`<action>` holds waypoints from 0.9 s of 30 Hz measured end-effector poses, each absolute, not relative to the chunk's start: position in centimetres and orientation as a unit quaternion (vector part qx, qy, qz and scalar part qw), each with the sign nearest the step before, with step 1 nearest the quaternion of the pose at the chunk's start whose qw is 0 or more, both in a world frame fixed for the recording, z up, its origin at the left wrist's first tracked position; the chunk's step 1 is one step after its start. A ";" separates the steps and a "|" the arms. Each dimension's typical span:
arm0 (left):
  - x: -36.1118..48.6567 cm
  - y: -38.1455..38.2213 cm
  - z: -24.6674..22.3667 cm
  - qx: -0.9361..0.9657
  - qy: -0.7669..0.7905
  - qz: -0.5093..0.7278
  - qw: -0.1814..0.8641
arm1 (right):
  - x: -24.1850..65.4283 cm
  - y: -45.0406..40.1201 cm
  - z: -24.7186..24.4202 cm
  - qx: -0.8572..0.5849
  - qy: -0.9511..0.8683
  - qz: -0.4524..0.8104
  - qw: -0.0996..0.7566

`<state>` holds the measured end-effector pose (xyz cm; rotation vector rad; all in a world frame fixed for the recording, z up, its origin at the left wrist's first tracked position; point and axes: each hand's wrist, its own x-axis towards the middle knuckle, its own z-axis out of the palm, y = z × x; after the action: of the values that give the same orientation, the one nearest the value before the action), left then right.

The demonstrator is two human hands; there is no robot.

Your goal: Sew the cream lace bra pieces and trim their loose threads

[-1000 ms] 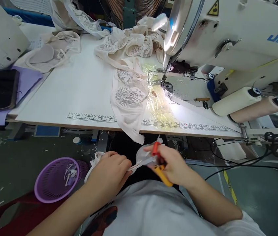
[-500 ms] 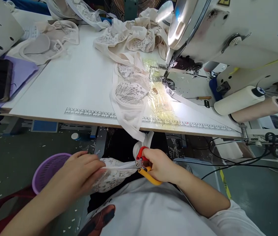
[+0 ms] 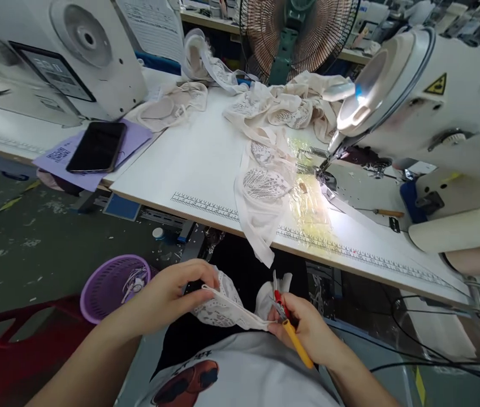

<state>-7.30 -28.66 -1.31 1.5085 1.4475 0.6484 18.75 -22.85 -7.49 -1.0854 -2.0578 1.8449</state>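
Observation:
Over my lap, my left hand point(image 3: 186, 291) pinches the edge of a white lace bra point(image 3: 223, 305), its cup hanging below the fingers. My right hand point(image 3: 305, 325) holds scissors point(image 3: 293, 333) with one red and one yellow handle, blades pointing up towards the table. The fingertips of that same hand also grip the other end of the bra's edge, so the strip is stretched between both hands. Another lace bra point(image 3: 265, 186) lies on the sewing table, one end hanging over the front edge just above the scissors.
A sewing machine point(image 3: 392, 85) stands at the right, thread cones point(image 3: 455, 232) beside it. More bras point(image 3: 294, 107) are heaped at the back before a fan point(image 3: 299, 34). A phone point(image 3: 98, 147) rests on purple paper at left. A purple basket point(image 3: 95, 288) holding scraps stands below.
The view has swung left and up. The scissors have turned from lying along the bra's edge to pointing upwards, and my left hand now pinches the edge with its thumb showing.

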 end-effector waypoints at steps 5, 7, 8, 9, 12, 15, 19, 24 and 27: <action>-4.2 -28.3 -2.0 0.615 0.630 0.281 0.383 | 19.7 -23.7 -8.6 -0.370 -0.663 0.646 0.081; -2.9 -28.1 -2.6 0.643 0.618 0.305 0.335 | 20.0 -23.6 -8.3 -0.363 -0.673 0.639 0.077; -2.2 -28.0 -2.9 0.661 0.606 0.317 0.308 | 20.2 -23.4 -8.0 -0.361 -0.678 0.635 0.079; -1.7 -27.9 -3.2 0.678 0.595 0.329 0.280 | 20.3 -23.2 -7.7 -0.362 -0.682 0.630 0.085; -0.2 -27.7 -4.0 0.714 0.579 0.329 0.216 | 20.4 -22.3 -6.4 -0.371 -0.677 0.618 0.145; 0.9 -27.4 -4.5 0.730 0.564 0.338 0.188 | 19.7 -21.5 -5.0 -0.359 -0.668 0.611 0.226; 1.9 -27.2 -4.7 0.726 0.555 0.352 0.202 | 18.0 -20.8 -3.2 -0.335 -0.667 0.607 0.271; 2.0 -27.0 -4.4 0.680 0.565 0.356 0.303 | 16.9 -20.7 -2.0 -0.342 -0.682 0.586 0.274; 1.7 -26.6 -3.6 0.638 0.589 0.354 0.349 | 16.6 -20.8 -2.0 -0.324 -0.658 0.605 0.310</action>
<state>1.70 -26.64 -3.61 1.6521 1.5253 0.9174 16.61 -20.84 -1.98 -0.8555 -1.7369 1.5977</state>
